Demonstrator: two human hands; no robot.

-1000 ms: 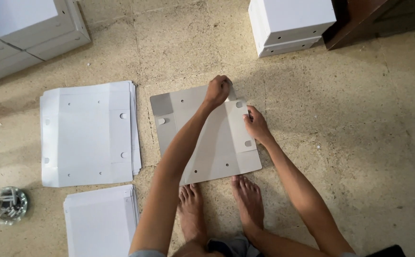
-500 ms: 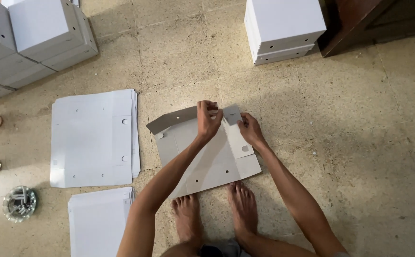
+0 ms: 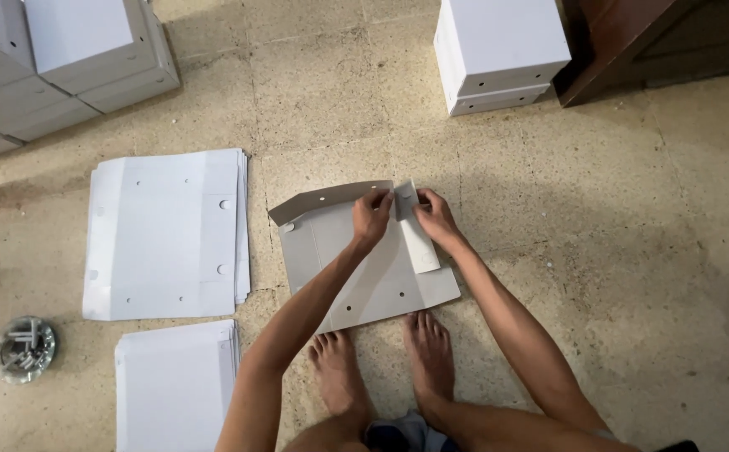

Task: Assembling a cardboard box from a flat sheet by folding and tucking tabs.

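The flat grey cardboard box blank [image 3: 364,268] lies on the floor just beyond the bare feet; its far flap stands raised, running left to right. The left hand [image 3: 371,219] pinches that flap's right end; the right hand [image 3: 436,219] grips the upturned side flap [image 3: 406,201] touching it.

Box-making workroom, stone floor [image 3: 616,251], stacked flat cardboard [image 3: 164,234]

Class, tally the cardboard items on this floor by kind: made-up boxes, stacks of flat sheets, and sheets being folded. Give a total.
Made-up white boxes: 5, three top left, two stacked top right
Stacks of flat white sheets: 2
Sheet being folded: 1, held by the left hand and right hand
Total: 8
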